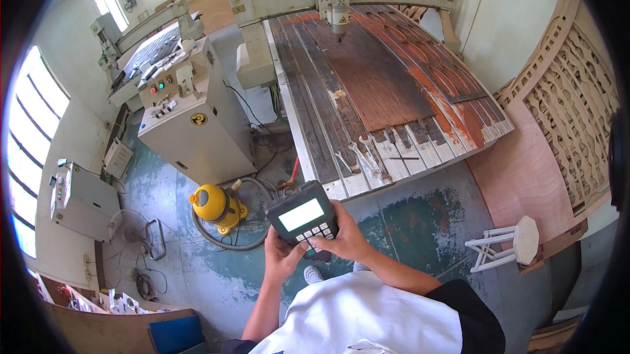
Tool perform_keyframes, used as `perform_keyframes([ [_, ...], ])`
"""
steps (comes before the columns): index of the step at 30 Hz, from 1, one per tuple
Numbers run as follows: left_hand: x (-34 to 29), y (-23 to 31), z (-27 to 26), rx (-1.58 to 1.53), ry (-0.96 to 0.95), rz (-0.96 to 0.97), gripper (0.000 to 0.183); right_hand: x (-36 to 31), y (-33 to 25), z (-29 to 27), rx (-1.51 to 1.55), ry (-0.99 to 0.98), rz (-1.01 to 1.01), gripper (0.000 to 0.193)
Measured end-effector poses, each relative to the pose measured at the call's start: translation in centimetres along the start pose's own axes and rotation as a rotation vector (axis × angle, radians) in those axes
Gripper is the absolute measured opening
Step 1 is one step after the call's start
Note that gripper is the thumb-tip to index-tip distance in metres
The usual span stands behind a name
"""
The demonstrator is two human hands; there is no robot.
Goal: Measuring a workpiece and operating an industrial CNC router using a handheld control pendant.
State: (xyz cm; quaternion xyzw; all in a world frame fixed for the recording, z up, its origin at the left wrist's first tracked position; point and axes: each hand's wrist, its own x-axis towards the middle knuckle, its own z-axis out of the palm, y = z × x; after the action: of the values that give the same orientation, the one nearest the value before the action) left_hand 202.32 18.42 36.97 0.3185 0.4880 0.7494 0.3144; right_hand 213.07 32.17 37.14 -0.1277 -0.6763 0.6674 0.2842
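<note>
Both my hands hold a black handheld controller (300, 218) in front of my body, its bright screen facing up above a keypad of pale keys. My left hand (282, 252) wraps its lower left side, the thumb over the lower keys. Around the right side closes my right hand (344, 236), its thumb lying on the keypad near the left thumb. Whether a key is pressed down I cannot tell. Beyond the controller stands a CNC router table (315, 111) with a spindle (338, 19) hanging from its gantry. A brown board (380, 85) lies on the slotted bed.
Several wrenches (361, 154) lie on the bed's near edge. Left of the table stand a control cabinet (197, 134) and a yellow vacuum cleaner (216, 208), its hose curling over the floor. A white stool (508, 242) is at the right, near a cut-out wooden panel (571, 111). Cables trail at the left.
</note>
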Motion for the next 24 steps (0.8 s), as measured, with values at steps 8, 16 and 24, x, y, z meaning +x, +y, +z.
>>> perform_keyframes([
  [8,-0.1,0.1,0.1,0.005,-0.003,-0.011,0.056,-0.1,0.1,-0.2,0.006,-0.006,-0.006,0.068],
  [16,0.9,-0.4,0.5,0.022,-0.002,-0.096,0.051,-0.3,1.0,-0.7,0.016,0.047,0.038,0.066],
  [24,1.5,-0.8,1.4,0.062,-0.027,-0.123,0.048,-0.7,0.9,-1.4,0.091,0.086,0.072,0.065],
])
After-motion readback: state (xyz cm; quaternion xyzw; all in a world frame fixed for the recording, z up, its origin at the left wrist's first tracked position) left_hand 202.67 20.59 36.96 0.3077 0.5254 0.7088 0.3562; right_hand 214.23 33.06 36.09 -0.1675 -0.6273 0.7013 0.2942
